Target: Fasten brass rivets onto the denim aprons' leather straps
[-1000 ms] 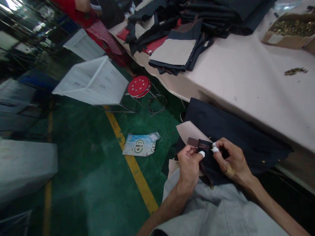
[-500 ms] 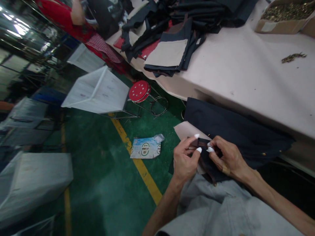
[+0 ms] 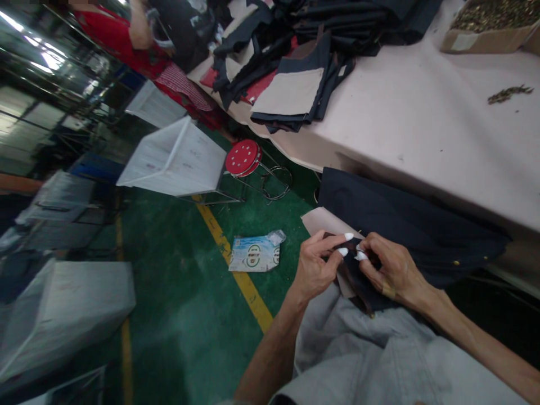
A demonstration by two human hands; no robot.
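A dark navy cloth piece (image 3: 400, 211) with brown trim and a beige panel (image 3: 324, 220) lies over my lap and against the table's side. Small brass-coloured studs (image 3: 456, 262) dot it. My left hand (image 3: 317, 264) is closed, thumb and forefinger pinching the trimmed edge. Right beside it, my right hand (image 3: 390, 265) is closed in a pinch at the same edge; what lies between its fingertips is too small to make out. White coverings wrap the tips of the thumbs and forefingers. A tan strip sits near my right thumb's base.
On the pale table (image 3: 405, 112) lie stacked dark cloth pieces (image 3: 291, 90), a carton of small brass parts (image 3: 491, 28) and a loose pile of them (image 3: 509, 94). A red stool (image 3: 243, 157), white bins (image 3: 181, 160) and a flattened pack (image 3: 254, 253) occupy the floor. Someone in red stands at the far end.
My left hand has shifted slightly right along the trimmed edge, its fingertips closer to my right hand's. My right hand keeps its pinch. The whole view has moved slightly.
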